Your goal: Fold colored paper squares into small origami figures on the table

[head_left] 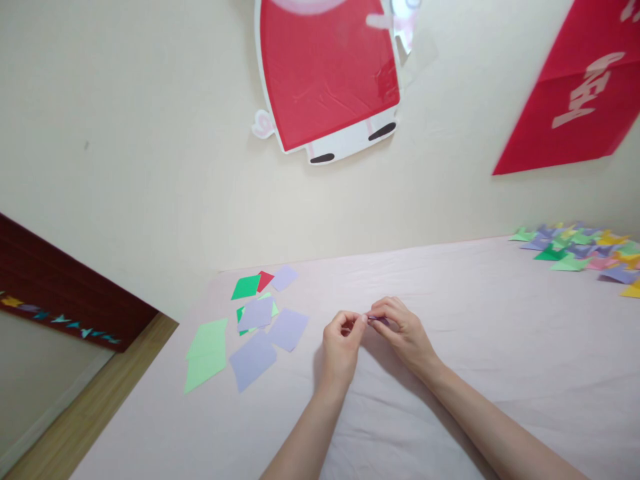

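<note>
Over the pale pink cloth, my left hand [342, 345] and my right hand [406, 333] meet at the fingertips. Between them they pinch a small folded piece of purple paper [379, 319]; only a thin dark edge of it shows, and my fingers hide the rest. Both hands are closed, thumbs against forefingers. To the left of my left hand lie loose paper squares, among them a purple square [289, 329], a larger purple sheet [253, 360] and a light green sheet [207, 355].
A dark green square [246, 287] and a red piece [265, 281] lie further back on the left. Many folded paper shapes [570, 263] crowd the far right corner. The cloth-covered surface [500, 347] meets a wall with a red cartoon cutout [330, 73].
</note>
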The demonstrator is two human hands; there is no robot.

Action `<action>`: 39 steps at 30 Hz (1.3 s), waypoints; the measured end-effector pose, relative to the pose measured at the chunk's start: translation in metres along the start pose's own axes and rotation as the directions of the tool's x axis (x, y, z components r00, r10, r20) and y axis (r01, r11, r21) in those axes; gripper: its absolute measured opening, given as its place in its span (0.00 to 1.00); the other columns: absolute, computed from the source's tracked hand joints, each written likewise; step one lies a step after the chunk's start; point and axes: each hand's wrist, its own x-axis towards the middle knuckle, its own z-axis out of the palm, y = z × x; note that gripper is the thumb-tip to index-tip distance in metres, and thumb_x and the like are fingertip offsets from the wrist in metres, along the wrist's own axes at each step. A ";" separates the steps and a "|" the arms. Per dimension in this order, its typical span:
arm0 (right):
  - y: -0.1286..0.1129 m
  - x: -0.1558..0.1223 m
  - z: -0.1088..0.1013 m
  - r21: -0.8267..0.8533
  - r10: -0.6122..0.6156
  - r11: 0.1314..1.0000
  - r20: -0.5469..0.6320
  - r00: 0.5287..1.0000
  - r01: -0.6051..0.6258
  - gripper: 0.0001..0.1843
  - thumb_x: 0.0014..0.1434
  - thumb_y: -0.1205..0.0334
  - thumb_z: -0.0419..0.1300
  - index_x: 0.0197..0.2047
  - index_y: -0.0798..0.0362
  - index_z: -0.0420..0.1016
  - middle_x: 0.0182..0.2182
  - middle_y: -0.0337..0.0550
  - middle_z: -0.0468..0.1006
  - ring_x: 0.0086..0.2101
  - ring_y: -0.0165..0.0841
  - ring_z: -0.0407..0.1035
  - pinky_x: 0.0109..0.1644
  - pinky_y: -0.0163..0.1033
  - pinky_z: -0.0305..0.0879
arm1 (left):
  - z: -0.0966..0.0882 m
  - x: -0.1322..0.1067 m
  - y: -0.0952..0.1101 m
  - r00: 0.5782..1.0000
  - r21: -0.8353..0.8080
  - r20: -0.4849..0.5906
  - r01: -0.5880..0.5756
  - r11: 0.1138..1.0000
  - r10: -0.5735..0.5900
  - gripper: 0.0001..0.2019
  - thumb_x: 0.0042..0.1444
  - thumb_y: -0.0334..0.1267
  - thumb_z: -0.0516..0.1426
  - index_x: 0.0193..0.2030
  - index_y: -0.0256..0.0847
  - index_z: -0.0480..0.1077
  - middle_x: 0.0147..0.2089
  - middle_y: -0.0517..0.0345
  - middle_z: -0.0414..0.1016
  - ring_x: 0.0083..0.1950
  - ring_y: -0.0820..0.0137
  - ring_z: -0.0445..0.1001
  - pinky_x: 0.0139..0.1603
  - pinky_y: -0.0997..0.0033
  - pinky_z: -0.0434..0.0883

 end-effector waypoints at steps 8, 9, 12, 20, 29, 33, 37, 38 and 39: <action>0.001 -0.001 -0.003 -0.174 -0.170 0.970 0.027 0.985 0.173 0.07 0.65 0.62 0.58 0.38 0.48 0.78 0.34 0.44 0.75 0.38 0.38 0.68 0.42 0.43 0.65 | -0.001 0.004 0.001 0.975 -0.184 0.074 0.221 0.958 -0.211 0.19 0.46 0.53 0.63 0.27 0.37 0.71 0.23 0.63 0.66 0.25 0.76 0.60 0.27 0.76 0.56; 0.002 -0.001 -0.003 -0.178 -0.182 0.967 0.025 0.983 0.184 0.07 0.65 0.63 0.58 0.38 0.48 0.78 0.34 0.44 0.76 0.38 0.38 0.68 0.43 0.43 0.65 | -0.002 0.004 0.002 0.968 -0.200 0.094 0.249 0.948 -0.235 0.20 0.45 0.54 0.64 0.27 0.37 0.71 0.23 0.63 0.65 0.24 0.77 0.59 0.26 0.76 0.55; 0.003 -0.002 -0.002 -0.176 -0.210 0.962 0.016 0.978 0.209 0.06 0.65 0.63 0.59 0.38 0.49 0.78 0.33 0.44 0.76 0.38 0.38 0.69 0.42 0.43 0.65 | -0.005 0.005 0.006 0.946 -0.237 0.152 0.316 0.919 -0.286 0.21 0.42 0.54 0.66 0.28 0.36 0.71 0.24 0.63 0.66 0.24 0.78 0.60 0.26 0.77 0.56; 0.003 -0.002 -0.002 -0.062 -0.158 0.986 -0.013 0.987 0.157 0.05 0.63 0.64 0.61 0.35 0.49 0.78 0.31 0.42 0.76 0.37 0.37 0.69 0.41 0.41 0.64 | -0.011 0.005 0.008 0.906 -0.269 0.270 0.396 0.878 -0.326 0.20 0.42 0.52 0.66 0.30 0.36 0.71 0.26 0.62 0.66 0.25 0.77 0.62 0.27 0.77 0.58; 0.003 -0.001 -0.003 0.134 0.071 0.989 -0.001 0.997 -0.071 0.07 0.59 0.60 0.62 0.30 0.50 0.76 0.29 0.40 0.74 0.34 0.35 0.67 0.40 0.40 0.61 | -0.008 0.007 0.009 0.973 -0.150 0.191 0.160 0.976 -0.130 0.11 0.47 0.44 0.63 0.31 0.39 0.72 0.30 0.60 0.71 0.32 0.72 0.67 0.36 0.73 0.62; 0.006 -0.001 -0.002 0.214 0.176 0.960 0.031 0.984 -0.179 0.08 0.58 0.57 0.63 0.30 0.51 0.75 0.29 0.39 0.73 0.33 0.34 0.66 0.39 0.38 0.60 | -0.006 0.003 0.013 0.991 0.045 0.125 -0.045 0.998 0.039 0.05 0.52 0.39 0.61 0.32 0.40 0.73 0.34 0.59 0.75 0.37 0.69 0.70 0.40 0.71 0.62; 0.007 -0.002 -0.001 0.265 0.238 0.932 0.065 0.969 -0.247 0.09 0.56 0.55 0.63 0.29 0.52 0.74 0.29 0.39 0.72 0.33 0.34 0.65 0.38 0.38 0.59 | -0.005 0.000 0.011 0.976 0.208 0.103 -0.208 0.956 0.190 0.06 0.57 0.38 0.57 0.31 0.41 0.71 0.32 0.60 0.73 0.35 0.69 0.70 0.39 0.71 0.63; 0.007 -0.002 0.000 0.272 0.248 0.927 0.071 0.966 -0.258 0.09 0.56 0.55 0.63 0.30 0.52 0.74 0.29 0.39 0.72 0.33 0.34 0.65 0.38 0.38 0.59 | -0.004 -0.001 0.011 0.972 0.217 0.101 -0.229 0.949 0.211 0.06 0.57 0.37 0.57 0.31 0.41 0.71 0.31 0.60 0.73 0.35 0.70 0.69 0.39 0.71 0.63; 0.006 -0.002 0.000 0.276 0.256 0.924 0.073 0.964 -0.266 0.09 0.55 0.55 0.63 0.30 0.52 0.74 0.29 0.39 0.71 0.33 0.34 0.65 0.38 0.37 0.59 | -0.004 -0.002 0.011 0.967 0.227 0.101 -0.250 0.941 0.232 0.06 0.57 0.36 0.57 0.30 0.41 0.70 0.31 0.61 0.72 0.35 0.70 0.69 0.39 0.71 0.63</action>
